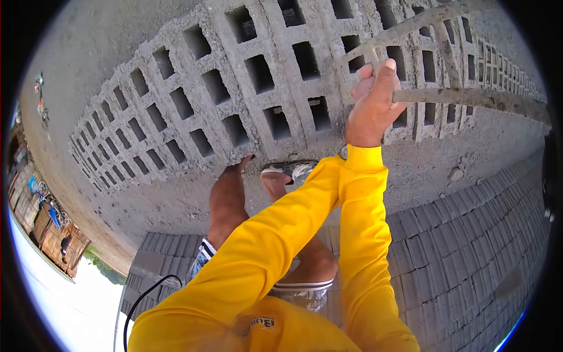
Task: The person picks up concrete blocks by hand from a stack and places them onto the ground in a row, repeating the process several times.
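My right hand [375, 105], thumb uppermost, is closed round the near end of a long, grey, dirt-caked metal frame [469, 98]. The frame's two long bars run off to the right, joined by a crosspiece, over the hollow concrete blocks. My left arm [264, 234] crosses toward the right wrist. Its sleeve ends behind that wrist, so my left hand is hidden and its grip does not show. Beneath and left of the hands, hollow concrete blocks [291, 88] stand in tight rows, their square holes facing up.
My feet [275, 179] are on grey, dusty ground beside the block rows. Stacked grey blocks [451, 258] lie behind me to the right, with more at lower left. A blue motorcycle [56, 214] and wooden boards [56, 240] stand far left. A black cable [141, 299] hangs at lower left.
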Demonstrator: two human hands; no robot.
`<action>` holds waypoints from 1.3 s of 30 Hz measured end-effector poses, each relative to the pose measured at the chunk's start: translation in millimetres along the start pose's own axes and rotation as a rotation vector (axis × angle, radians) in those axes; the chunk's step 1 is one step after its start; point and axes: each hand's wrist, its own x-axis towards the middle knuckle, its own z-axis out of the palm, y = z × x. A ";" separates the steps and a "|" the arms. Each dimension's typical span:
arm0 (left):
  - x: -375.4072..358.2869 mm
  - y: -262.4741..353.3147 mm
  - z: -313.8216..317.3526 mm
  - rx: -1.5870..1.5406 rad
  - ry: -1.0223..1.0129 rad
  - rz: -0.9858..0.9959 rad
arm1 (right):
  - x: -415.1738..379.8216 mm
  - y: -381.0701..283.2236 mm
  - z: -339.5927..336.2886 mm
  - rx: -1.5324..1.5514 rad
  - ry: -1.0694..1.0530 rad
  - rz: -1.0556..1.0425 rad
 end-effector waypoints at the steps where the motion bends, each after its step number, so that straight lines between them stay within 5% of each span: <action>1: 1.6 -1.1 0.1 -0.014 0.008 0.003 | 3.4 -7.3 2.3 0.037 0.003 0.064; 3: 2.4 -1.6 2.1 -0.049 0.017 -0.004 | -1.7 -25.5 -0.3 0.131 0.041 0.150; 7: 7.7 2.7 3.3 -0.049 0.001 -0.027 | 4.4 -97.3 -4.2 0.171 -0.013 -0.165; 9: -1.1 4.6 2.3 0.194 -0.281 0.006 | 25.7 -117.5 -10.6 0.396 -0.304 -0.359; 11: -2.3 2.0 2.8 0.019 -0.171 -0.016 | 39.7 -124.4 -3.5 0.483 -0.438 -0.448; 13: -3.2 -2.7 6.9 -0.104 -0.062 -0.026 | 43.8 -104.5 31.2 0.323 -0.165 -0.415; 15: -4.4 -2.4 7.1 -0.123 -0.024 -0.029 | 50.0 6.4 62.2 -0.013 -0.105 -0.322; 17: -1.2 -3.0 6.3 -0.127 -0.010 -0.029 | 43.5 -10.4 60.3 0.066 -0.129 -0.080; 19: -0.2 -0.1 4.6 -0.141 -0.009 -0.032 | 37.8 -25.5 52.5 0.009 -0.116 -0.068; 26: 4.1 -1.6 4.4 -0.166 -0.001 -0.044 | 58.6 -104.9 61.6 0.481 -0.307 -0.365; 27: 4.2 -1.6 3.3 -0.162 -0.002 -0.042 | 65.0 -89.0 72.1 0.317 -0.266 -0.468; 29: 4.2 0.5 1.5 -0.164 -0.001 -0.045 | 65.3 -3.8 94.9 -0.037 -0.166 -0.336; 35: 6.7 0.4 3.8 -0.167 0.014 -0.038 | 55.2 -48.8 72.7 0.067 -0.101 -0.072; 39: 6.2 2.5 1.3 -0.154 0.005 -0.047 | 60.4 -103.8 53.2 0.250 -0.168 -0.401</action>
